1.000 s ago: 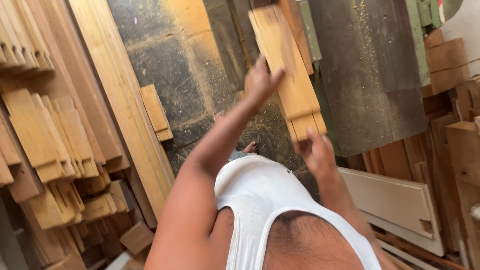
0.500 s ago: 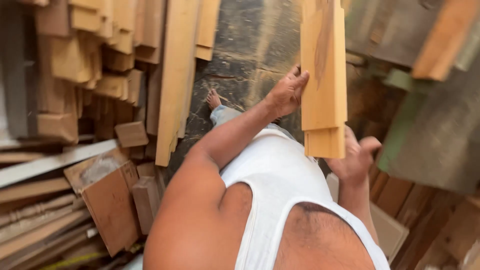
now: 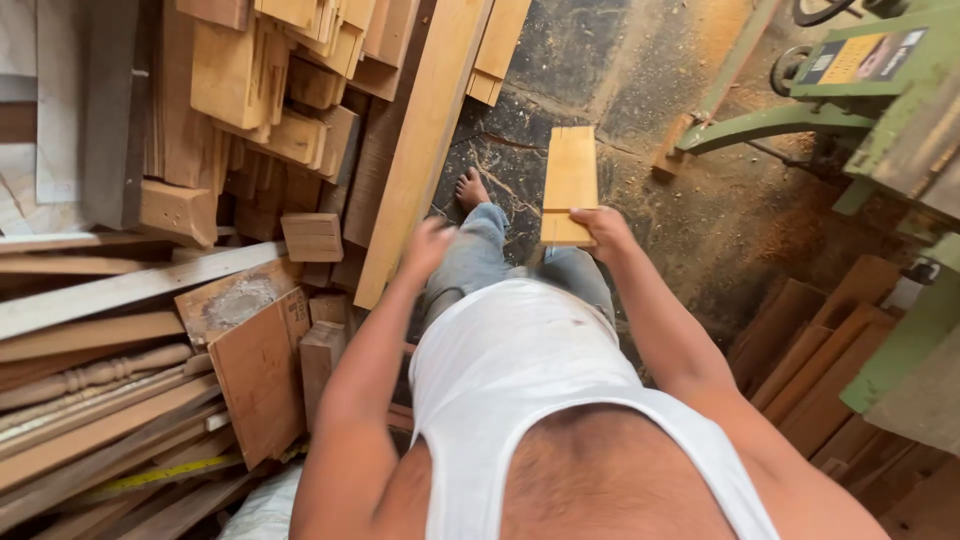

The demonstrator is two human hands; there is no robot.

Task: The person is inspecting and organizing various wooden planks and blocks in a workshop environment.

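Sawdust floor (image 3: 640, 80), right hand (image 3: 603, 226) gripping boards (image 3: 569, 180), left hand (image 3: 428, 245) blurred

A carpentry workshop. Planks (image 3: 420, 150) and offcuts (image 3: 250, 90) pile up from nine to twelve o'clock. Sawdust (image 3: 760, 230) covers the floor (image 3: 640, 80), and a green machine (image 3: 880, 90) stands at two o'clock.

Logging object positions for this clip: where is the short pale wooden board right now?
In the head view, the short pale wooden board is held at its near end by the right hand, above the dusty floor, right of the long leaning plank.
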